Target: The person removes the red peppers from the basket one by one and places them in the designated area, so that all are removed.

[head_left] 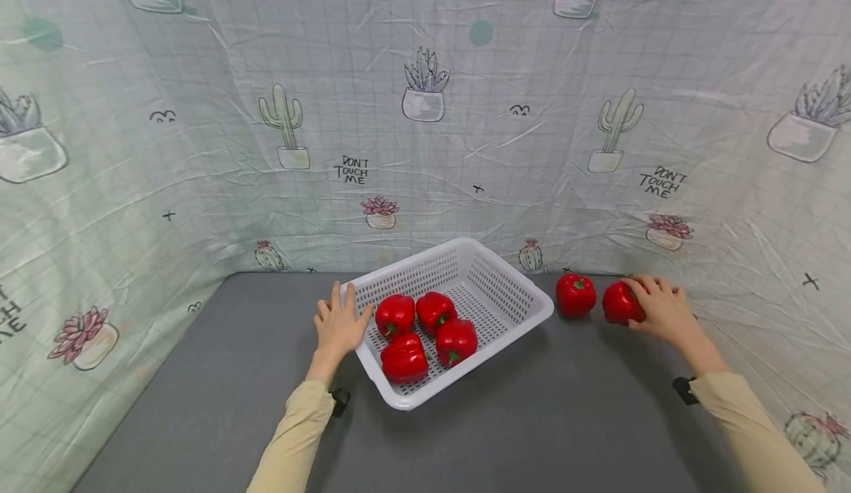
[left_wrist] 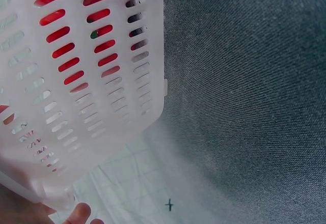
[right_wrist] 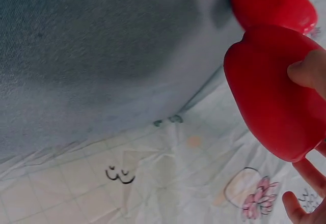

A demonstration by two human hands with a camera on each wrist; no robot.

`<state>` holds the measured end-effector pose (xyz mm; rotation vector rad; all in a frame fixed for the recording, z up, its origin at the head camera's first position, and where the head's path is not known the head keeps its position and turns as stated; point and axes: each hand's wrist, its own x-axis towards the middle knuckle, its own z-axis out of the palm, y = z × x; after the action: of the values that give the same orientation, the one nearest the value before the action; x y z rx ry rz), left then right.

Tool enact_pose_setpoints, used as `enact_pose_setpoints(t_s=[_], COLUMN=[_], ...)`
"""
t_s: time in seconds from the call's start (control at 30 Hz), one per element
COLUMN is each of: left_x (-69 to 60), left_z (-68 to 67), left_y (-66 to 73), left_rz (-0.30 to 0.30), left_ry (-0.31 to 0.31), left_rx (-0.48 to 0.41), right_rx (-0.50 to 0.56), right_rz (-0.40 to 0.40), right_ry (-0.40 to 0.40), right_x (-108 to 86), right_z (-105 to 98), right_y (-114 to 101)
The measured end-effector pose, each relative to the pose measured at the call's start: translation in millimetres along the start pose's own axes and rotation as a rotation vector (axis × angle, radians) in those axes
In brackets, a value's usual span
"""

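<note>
A white perforated basket (head_left: 475,360) sits at an angle on the grey table, with several red bell peppers (head_left: 404,358) inside its left half. My left hand (head_left: 340,328) rests on the basket's left rim, fingers spread; the left wrist view shows the basket's side wall (left_wrist: 122,91) close up. At the right, my right hand (head_left: 667,314) holds a red pepper (head_left: 620,302) between thumb and fingers. In the right wrist view the thumb lies on this pepper (right_wrist: 270,91). Another red pepper (head_left: 575,295) stands between it and the basket.
A fabric backdrop (head_left: 479,131) printed with cacti and words rises behind the table and along both sides. The grey table top (head_left: 532,434) stretches in front of the basket and to its left.
</note>
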<state>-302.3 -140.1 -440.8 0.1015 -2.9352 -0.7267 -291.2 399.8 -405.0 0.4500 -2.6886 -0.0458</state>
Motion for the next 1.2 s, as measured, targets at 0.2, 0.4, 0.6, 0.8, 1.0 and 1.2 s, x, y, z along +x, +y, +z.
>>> enact_pose_setpoints(t_s=[0.2, 0.4, 0.6, 0.8, 1.0, 1.2], left_x=[0.0, -1.1, 0.0, -0.1, -1.1, -0.5], left_z=[0.1, 0.8, 0.4, 1.6, 2.7, 1.3], left_y=[0.2, -0.3, 0.0, 1.5, 2.3, 1.1], left_rz=[0.000, -0.004, 0.003, 0.000, -0.002, -0.003], left_ry=[0.014, 0.016, 0.014, 0.029, 0.034, 0.038], left_rx=[0.003, 0.006, -0.005, -0.001, 0.013, 0.016], right_rx=[-0.006, 0.001, -0.023, -0.011, 0.007, 0.019], right_rz=[0.030, 0.047, 0.056, 0.070, 0.081, 0.080], right_ry=[-0.062, -0.125, -0.187, -0.231, -0.229, -0.224], right_x=[5.9, 17.0, 26.5, 27.1, 27.2, 29.0], right_z=[7, 19, 30, 36, 43, 50], right_y=[10, 15, 19, 18, 18, 19])
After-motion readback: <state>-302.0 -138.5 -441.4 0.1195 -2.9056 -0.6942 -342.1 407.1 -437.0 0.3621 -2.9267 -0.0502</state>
